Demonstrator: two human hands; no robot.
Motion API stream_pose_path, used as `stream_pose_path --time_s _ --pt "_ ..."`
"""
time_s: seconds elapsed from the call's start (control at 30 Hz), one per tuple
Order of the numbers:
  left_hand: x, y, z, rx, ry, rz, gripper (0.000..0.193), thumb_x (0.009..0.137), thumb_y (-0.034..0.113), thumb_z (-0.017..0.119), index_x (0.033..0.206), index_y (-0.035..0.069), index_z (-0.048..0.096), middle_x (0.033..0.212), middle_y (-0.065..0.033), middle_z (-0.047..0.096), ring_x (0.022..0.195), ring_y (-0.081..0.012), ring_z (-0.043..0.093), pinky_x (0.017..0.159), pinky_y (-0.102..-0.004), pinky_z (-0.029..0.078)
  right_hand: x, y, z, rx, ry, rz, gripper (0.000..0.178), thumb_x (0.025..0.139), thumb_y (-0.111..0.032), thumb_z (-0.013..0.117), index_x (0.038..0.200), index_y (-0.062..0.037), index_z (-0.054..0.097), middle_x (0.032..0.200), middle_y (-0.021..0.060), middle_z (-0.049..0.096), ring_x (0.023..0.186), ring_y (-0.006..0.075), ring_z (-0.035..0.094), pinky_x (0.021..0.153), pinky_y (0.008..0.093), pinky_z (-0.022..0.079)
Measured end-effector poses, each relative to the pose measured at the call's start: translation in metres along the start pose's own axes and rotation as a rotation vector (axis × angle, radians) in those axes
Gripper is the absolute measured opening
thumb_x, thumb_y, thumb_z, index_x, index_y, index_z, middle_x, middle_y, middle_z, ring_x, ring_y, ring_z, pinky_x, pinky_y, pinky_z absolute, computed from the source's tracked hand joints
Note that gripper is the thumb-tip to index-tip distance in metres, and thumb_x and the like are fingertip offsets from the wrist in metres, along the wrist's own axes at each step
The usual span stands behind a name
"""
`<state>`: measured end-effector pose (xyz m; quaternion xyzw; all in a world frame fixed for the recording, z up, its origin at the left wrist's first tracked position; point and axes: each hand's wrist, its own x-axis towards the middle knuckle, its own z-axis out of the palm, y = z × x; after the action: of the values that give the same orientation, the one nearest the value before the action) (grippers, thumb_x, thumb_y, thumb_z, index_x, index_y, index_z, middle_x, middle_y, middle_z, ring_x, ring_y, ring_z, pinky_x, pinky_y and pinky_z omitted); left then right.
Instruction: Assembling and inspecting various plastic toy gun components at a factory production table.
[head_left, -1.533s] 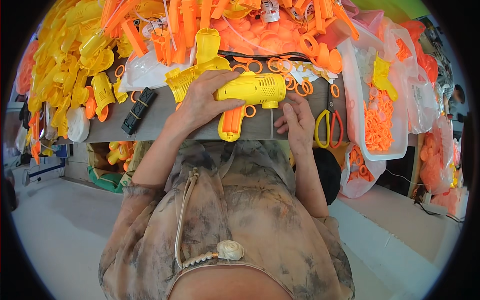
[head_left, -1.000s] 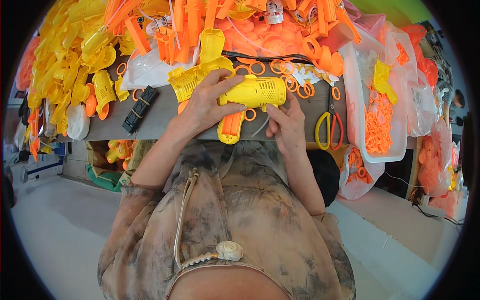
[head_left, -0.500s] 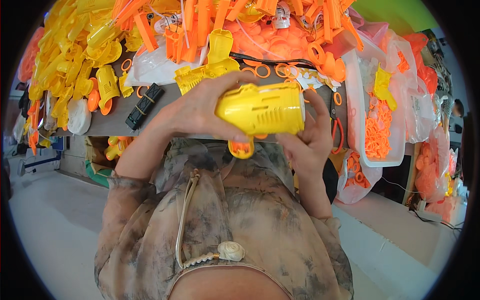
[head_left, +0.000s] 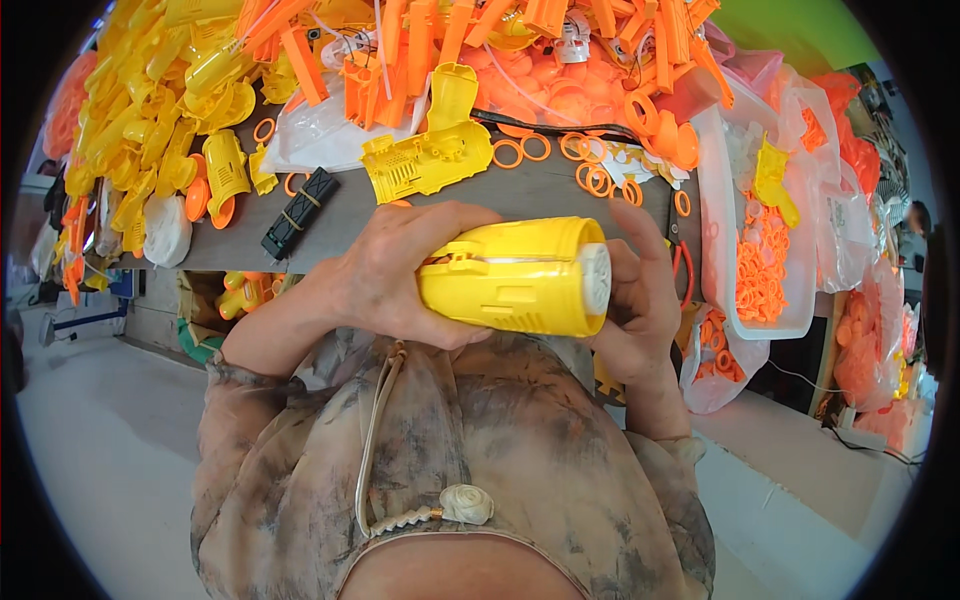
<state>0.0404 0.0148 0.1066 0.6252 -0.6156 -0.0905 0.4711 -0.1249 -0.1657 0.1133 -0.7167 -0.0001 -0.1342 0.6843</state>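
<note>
My left hand (head_left: 385, 270) wraps around a yellow plastic toy housing (head_left: 505, 285), holding it sideways above the table's front edge. A seam runs along the housing, and vent slots show on its side. Inside its right end sits a white round part (head_left: 597, 278). Beside that end is my right hand (head_left: 645, 300), index finger raised and the others bent apart; its thumb is close to the rim, and I cannot tell whether it touches. Behind, an open yellow half shell (head_left: 430, 160) lies on the dark table (head_left: 360, 215).
Yellow shells (head_left: 140, 130) pile up at the left, orange parts (head_left: 560, 85) at the back. A black bar (head_left: 300, 213) and several orange rings (head_left: 597, 180) lie on the table. At the right are red-handled scissors (head_left: 683, 262) and a white bin (head_left: 712, 240) holding orange rings.
The housing has been rolled and tipped in my left hand, so its seam and white end part now show. Both hands have come slightly lower in the view.
</note>
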Motion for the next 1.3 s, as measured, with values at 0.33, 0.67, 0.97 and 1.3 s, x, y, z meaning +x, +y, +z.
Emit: stream_pose_path --time_s 0.33,0.67,0.97,1.3 --pt "-0.018 0.005 -0.002 0.021 0.035 0.055 0.065 0.057 0.023 0.082 0.108 -0.006 0.055 0.088 -0.0144 0.064 0.07 -0.0252 0.065 0.061 -0.0308 0.051 -0.003 0.0 0.007 -0.193 -0.219 -0.173 0.08 0.077 0.007 0.065 0.141 -0.0019 0.017 0.118 0.0193 0.054 0.095 0.0181 0.059 0.075 0.0239 0.047" --pt "-0.029 0.003 -0.003 0.054 0.065 0.04 0.066 0.055 0.024 0.083 0.107 -0.005 0.056 0.091 -0.0137 0.065 0.071 -0.0244 0.065 0.061 -0.0308 0.051 0.019 -0.021 -0.001 -0.448 -0.155 -0.339 0.097 0.06 -0.035 0.085 0.136 0.0015 0.035 0.12 0.0171 0.056 0.091 0.022 0.059 0.079 0.0323 0.048" --pt "-0.031 0.005 0.006 -0.012 0.044 0.055 0.067 0.056 0.024 0.083 0.11 -0.003 0.055 0.089 -0.0144 0.064 0.072 -0.0267 0.065 0.062 -0.0321 0.051 0.024 -0.029 -0.002 -0.447 -0.399 -0.346 0.077 0.072 -0.044 0.069 0.124 0.0071 0.045 0.114 0.0221 0.057 0.101 0.0363 0.059 0.085 0.039 0.048" --pt "-0.04 0.004 0.016 -0.135 -0.065 -0.041 0.07 0.056 0.024 0.082 0.113 -0.001 0.052 0.093 -0.0141 0.064 0.078 -0.0288 0.066 0.065 -0.0344 0.052 0.016 -0.011 -0.004 -0.416 -0.404 -0.346 0.063 0.08 -0.036 0.064 0.123 0.0069 0.047 0.108 0.0221 0.058 0.091 0.0332 0.062 0.074 0.0364 0.051"
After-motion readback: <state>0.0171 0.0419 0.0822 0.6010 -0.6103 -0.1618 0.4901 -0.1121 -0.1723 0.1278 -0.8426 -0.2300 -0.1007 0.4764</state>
